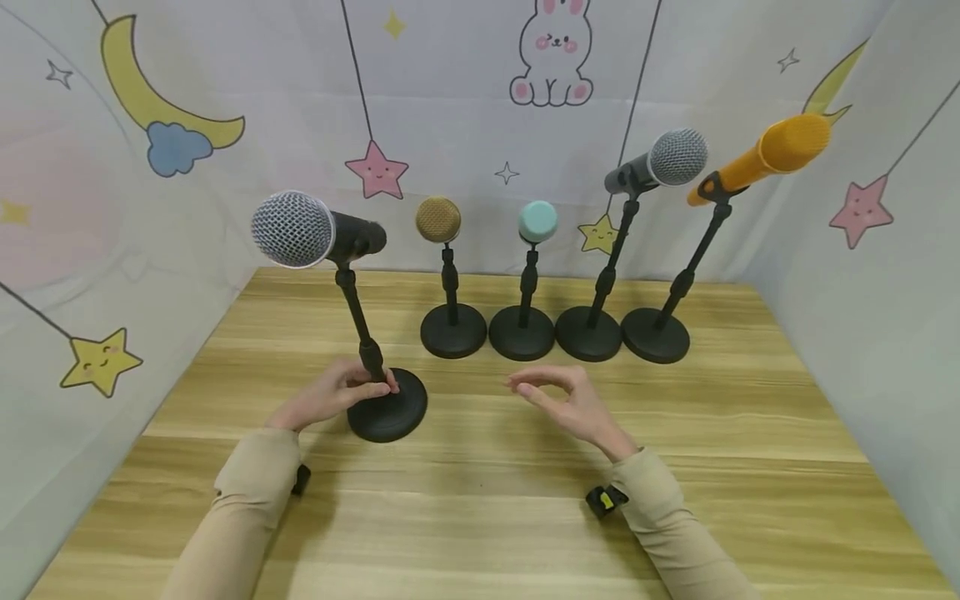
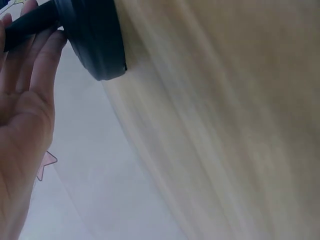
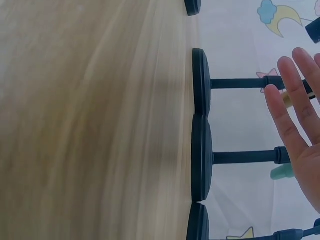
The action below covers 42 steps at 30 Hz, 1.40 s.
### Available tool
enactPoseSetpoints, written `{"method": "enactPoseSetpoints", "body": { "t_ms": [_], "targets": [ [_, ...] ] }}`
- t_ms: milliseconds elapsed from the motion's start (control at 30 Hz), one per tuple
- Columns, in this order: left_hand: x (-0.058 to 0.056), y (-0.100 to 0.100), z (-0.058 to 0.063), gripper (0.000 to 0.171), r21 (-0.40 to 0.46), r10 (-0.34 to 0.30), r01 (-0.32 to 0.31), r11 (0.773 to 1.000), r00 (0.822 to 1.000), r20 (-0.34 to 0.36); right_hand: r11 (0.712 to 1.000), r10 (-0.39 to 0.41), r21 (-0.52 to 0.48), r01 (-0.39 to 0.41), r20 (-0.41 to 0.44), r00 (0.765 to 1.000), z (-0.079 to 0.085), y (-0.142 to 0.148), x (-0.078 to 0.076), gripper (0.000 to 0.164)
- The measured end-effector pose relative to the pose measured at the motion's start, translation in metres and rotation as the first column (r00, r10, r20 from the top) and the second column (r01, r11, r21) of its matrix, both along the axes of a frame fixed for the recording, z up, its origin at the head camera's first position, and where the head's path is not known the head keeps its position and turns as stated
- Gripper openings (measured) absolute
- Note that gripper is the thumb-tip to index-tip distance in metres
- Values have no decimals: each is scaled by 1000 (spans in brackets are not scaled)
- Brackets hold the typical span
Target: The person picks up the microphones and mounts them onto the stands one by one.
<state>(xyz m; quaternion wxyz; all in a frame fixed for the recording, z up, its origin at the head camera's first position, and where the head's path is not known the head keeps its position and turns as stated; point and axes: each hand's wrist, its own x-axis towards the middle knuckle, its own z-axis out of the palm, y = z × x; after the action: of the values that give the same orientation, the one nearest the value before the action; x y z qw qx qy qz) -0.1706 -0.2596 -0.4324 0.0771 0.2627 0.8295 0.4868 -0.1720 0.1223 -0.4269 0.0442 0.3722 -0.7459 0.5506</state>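
My left hand holds the lower pole of a microphone stand, its thumb across the pole just above the round black base. A black microphone with a silver mesh head tops that stand, pointing left. In the left wrist view, fingers lie around the pole beside the base. My right hand hovers over the table with loosely bent fingers and nothing in its grasp. It is nearest to the stands with the gold microphone and the mint one.
Along the back of the wooden table, black stands stand in a row. To the right, they carry a grey-mesh microphone and an orange one. A printed white cloth hangs behind and at both sides.
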Motion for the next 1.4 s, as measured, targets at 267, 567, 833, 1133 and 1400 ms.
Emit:
{"method": "enactPoseSetpoints", "body": {
  "t_ms": [267,567,833,1133,1400],
  "targets": [
    [-21,-3,1,20,-57,217,-217,975,976,-8,999,-42,21,41,41,998,-1,10,0,17],
    [-43,3,9,27,-78,579,-589,804,807,-121,999,-29,33,28,24,999,-5,12,0,17],
    [-65,17,10,25,-38,746,-762,647,642,-176,999,-23,44,21,31,999,-5,12,0,18],
    [-79,25,9,28,30,798,-802,596,589,-129,997,-62,48,60,58,996,-8,19,-7,18],
    [-76,29,8,58,4,779,-781,624,621,-89,943,-284,193,271,42,958,-10,43,-18,28]
  ]
}}
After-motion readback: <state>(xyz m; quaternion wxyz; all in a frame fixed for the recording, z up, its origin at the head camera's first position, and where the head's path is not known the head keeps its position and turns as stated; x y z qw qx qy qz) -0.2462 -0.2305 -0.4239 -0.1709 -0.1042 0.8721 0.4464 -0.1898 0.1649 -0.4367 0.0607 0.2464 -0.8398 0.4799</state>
